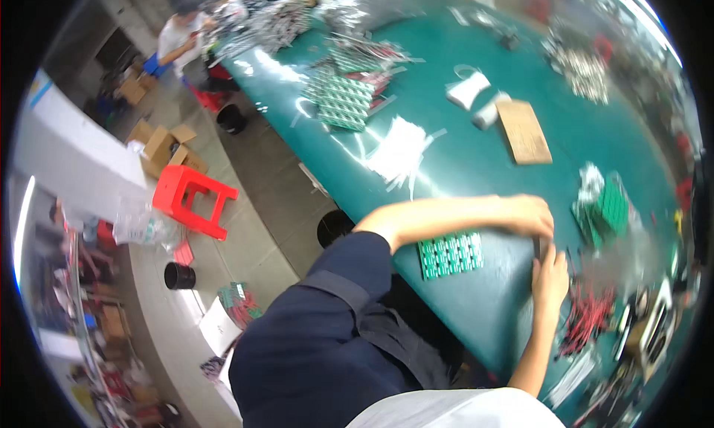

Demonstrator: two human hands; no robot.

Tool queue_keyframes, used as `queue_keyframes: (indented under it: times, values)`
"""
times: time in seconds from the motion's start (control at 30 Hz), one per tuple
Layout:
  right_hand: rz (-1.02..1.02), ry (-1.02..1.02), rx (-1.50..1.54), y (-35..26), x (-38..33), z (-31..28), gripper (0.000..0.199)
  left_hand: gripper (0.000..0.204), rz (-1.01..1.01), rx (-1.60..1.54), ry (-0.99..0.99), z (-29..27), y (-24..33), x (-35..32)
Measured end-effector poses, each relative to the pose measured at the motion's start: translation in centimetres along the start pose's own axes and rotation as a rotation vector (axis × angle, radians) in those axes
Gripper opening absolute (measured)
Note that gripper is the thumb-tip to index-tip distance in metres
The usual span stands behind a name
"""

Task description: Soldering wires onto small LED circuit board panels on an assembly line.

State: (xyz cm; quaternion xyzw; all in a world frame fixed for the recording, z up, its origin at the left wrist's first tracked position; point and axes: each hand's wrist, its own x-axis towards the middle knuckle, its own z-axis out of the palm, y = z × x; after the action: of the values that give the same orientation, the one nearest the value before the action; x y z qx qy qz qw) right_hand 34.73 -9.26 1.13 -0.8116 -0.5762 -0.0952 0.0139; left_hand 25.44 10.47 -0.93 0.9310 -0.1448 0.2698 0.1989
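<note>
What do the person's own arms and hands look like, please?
The left hand and right hand wear no visible gloves. The left forearm and right forearm are bare, with no watch visible. Dark navy fabric borders the left, white fabric the right.

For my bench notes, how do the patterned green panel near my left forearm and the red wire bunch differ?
The patterned green panel is a flat rectangle, while the red wire bunch is a loose tangle. The panel lies left of your right hand; the wires lie right of it. Both are on the green table.
</note>
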Motion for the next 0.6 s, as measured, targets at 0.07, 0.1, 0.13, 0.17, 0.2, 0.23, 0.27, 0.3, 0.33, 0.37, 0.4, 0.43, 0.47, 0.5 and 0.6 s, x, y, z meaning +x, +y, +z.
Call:
queue_keyframes:
  times: [0.07, 0.1, 0.13, 0.17, 0.2, 0.23, 0.27, 0.3, 0.33, 0.37, 0.4, 0.43, 0.47, 0.5, 0.6]
  values:
    - [0.003, 0.105, 0.067, -1.7, 0.3, 0.9, 0.046, 0.022, -0.017, 0.263, 0.065, 0.5, 0.1, -1.5]
    - [-0.012, 0.123, 0.074, -1.9, 0.3, 0.9, 0.046, 0.023, -0.087, 0.322, 0.07, 0.3, 1.4, -2.2]
    - [0.089, 0.045, 0.086, -1.7, -0.1, 0.8, 0.043, 0.024, -0.146, 0.366, 0.015, -1.3, 3.4, -2.7]
    - [0.186, -0.031, 0.098, -1.6, -0.2, 0.4, 0.041, 0.025, -0.192, 0.331, 0.069, -2.1, 5.1, -4.0]
    - [0.228, -0.011, 0.105, -1.2, -0.4, -0.1, 0.037, 0.03, -0.278, 0.255, 0.035, -3.8, 7.3, -5.3]
    - [0.227, 0.023, 0.115, -0.4, -0.4, -0.4, 0.034, 0.039, -0.365, 0.224, -0.013, -5.4, 9.2, -7.0]
    - [0.235, 0.055, 0.124, 0.9, -0.5, -0.4, 0.031, 0.051, -0.425, 0.192, -0.042, -6.6, 10.9, -8.7]
    - [0.144, 0.121, 0.202, 3.4, -0.7, 0.0, 0.03, 0.06, -0.447, 0.201, -0.004, -6.9, 12.2, -10.5]
    - [0.051, 0.187, 0.28, 6.1, -1.1, 0.4, 0.031, 0.069, -0.533, 0.158, -0.092, -7.2, 13.4, -11.8]
    - [-0.028, 0.193, 0.169, 7.7, -2.1, 0.0, 0.033, 0.068, -0.489, 0.187, -0.105, -6.7, 14.0, -13.2]
    - [-0.108, 0.194, 0.057, 9.0, -3.3, -0.5, 0.036, 0.067, -0.447, 0.213, -0.118, -6.1, 14.3, -14.2]
    - [-0.055, 0.079, 0.018, 9.2, -4.2, -0.8, 0.031, 0.067, -0.451, 0.217, -0.118, -6.1, 13.9, -14.5]
    - [-0.059, 0.078, 0.019, 8.9, -4.3, -0.7, 0.031, 0.063, -0.381, 0.142, -0.115, -6.0, 13.5, -14.6]
    - [-0.007, 0.066, 0.079, 8.6, -4.4, -0.8, 0.027, 0.06, -0.308, 0.061, -0.115, -6.0, 13.2, -14.4]
    - [0.052, 0.068, 0.15, 10.0, -4.7, 1.3, 0.019, 0.056, -0.181, -0.164, -0.258, -6.2, 12.1, -12.4]
